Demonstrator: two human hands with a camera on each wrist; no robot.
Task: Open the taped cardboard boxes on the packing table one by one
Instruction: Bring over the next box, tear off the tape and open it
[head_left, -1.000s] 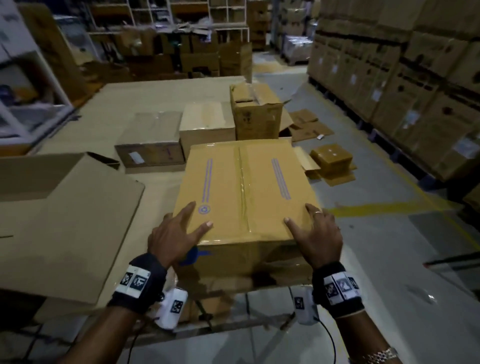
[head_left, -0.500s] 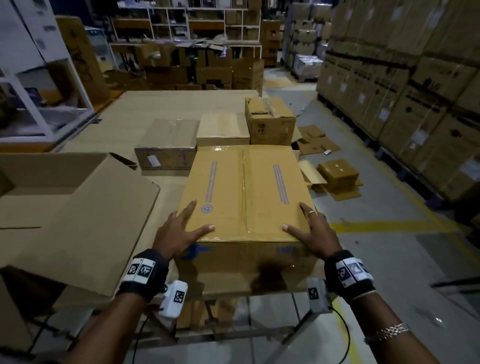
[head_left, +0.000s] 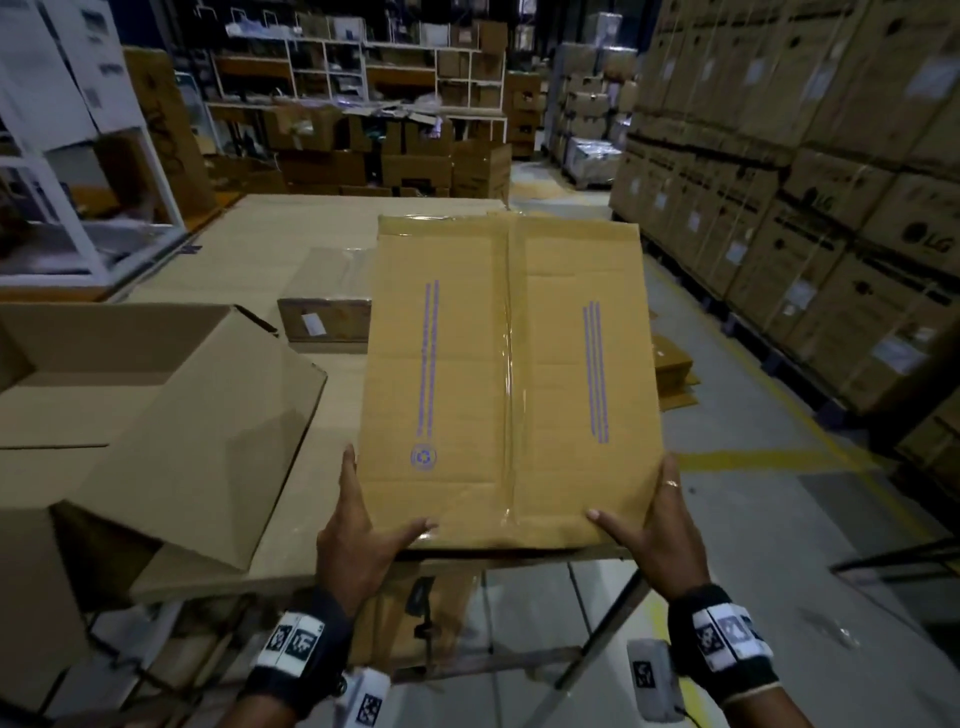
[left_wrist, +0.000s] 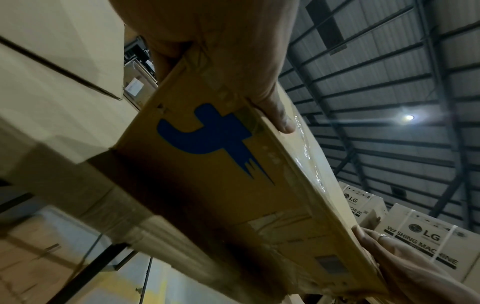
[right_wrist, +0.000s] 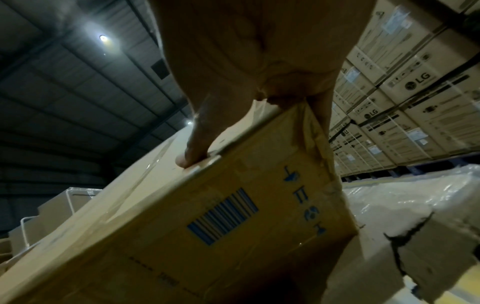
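Note:
A large brown taped cardboard box with purple stripes and clear tape along its centre seam is held up, its top face turned toward me, at the near edge of the packing table. My left hand grips its near left corner, thumb on top and fingers along the side. At the near right corner my right hand grips the same way. The left wrist view shows the box's front face with a blue logo. The right wrist view shows that face with a barcode.
An opened empty box with raised flaps stands at the left on the table. A smaller labelled box lies behind. Stacked appliance cartons line the right aisle. Shelving and more cartons fill the back.
My hands have gone from lying flat on the box top to gripping its near corners. The box has been raised and tipped up, and it now hides the boxes behind it.

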